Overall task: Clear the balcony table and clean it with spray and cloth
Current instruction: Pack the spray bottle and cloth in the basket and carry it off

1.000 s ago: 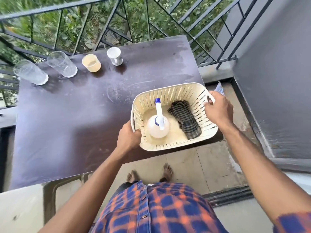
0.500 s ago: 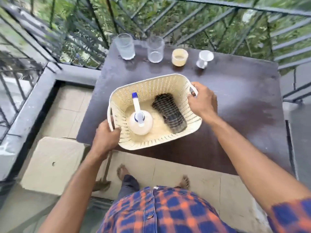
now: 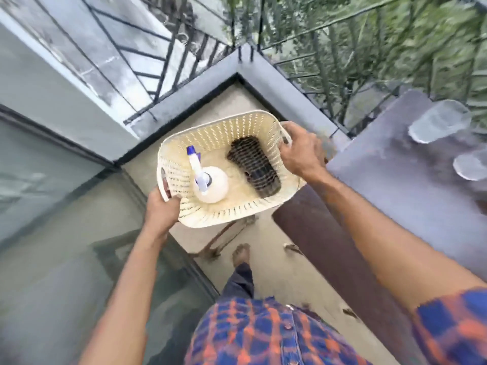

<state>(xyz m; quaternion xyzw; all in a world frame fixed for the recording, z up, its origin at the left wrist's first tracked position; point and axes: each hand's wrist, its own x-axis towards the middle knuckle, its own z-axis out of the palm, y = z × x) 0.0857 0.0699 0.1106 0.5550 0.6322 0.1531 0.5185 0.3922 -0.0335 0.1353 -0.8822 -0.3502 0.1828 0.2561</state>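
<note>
Head view shows a cream plastic basket with perforated walls in the centre of the frame. It is carried in the air over the balcony floor, just beside the left end of the bench. Inside it a white spray bottle with a blue nozzle stands in the left half. A dark checked cloth lies folded in the right half, apart from the bottle.

The left hand is grasping the left handle of the basket, with fingers curled through the opening. The right hand is clenched on the right handle, at the rim.

On the bench, at the right edge of the frame, two clear glasses are blurred: one higher and one lower.

A grey ledge makes a corner above the basket, with green plants behind it. A glass door fills the left side. In the lower middle are one bare foot and a blue and orange checked shirt.
</note>
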